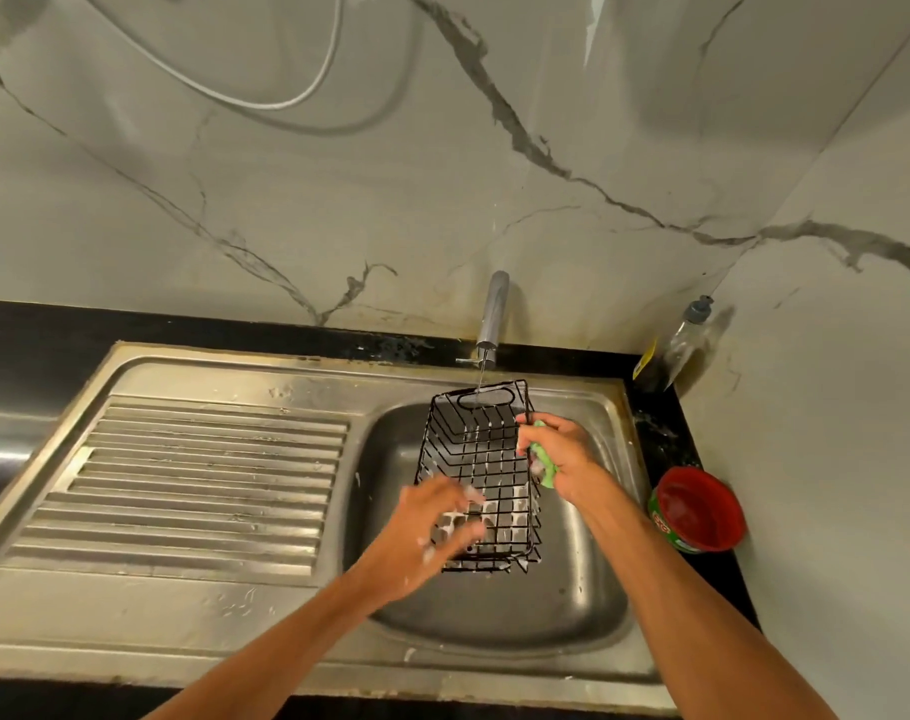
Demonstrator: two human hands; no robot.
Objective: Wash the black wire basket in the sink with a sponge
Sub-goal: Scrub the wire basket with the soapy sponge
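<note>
The black wire basket (486, 449) stands tilted in the steel sink basin (572, 589), its handle end up under the tap. White foam clings to its lower wires. My left hand (432, 522), soapy and blurred, rests against the basket's near left side, fingers spread over the wires. My right hand (562, 449) is at the basket's right rim, closed on a green sponge (543, 462). A thin stream of water falls from the tap (494, 314) onto the basket's top edge.
A ribbed steel draining board (198, 480) lies left of the basin. On the black counter at right stand a red-lidded tub (699, 509) and, in the corner, a clear dish-soap bottle (676, 345). Marble-patterned walls close off the back and right.
</note>
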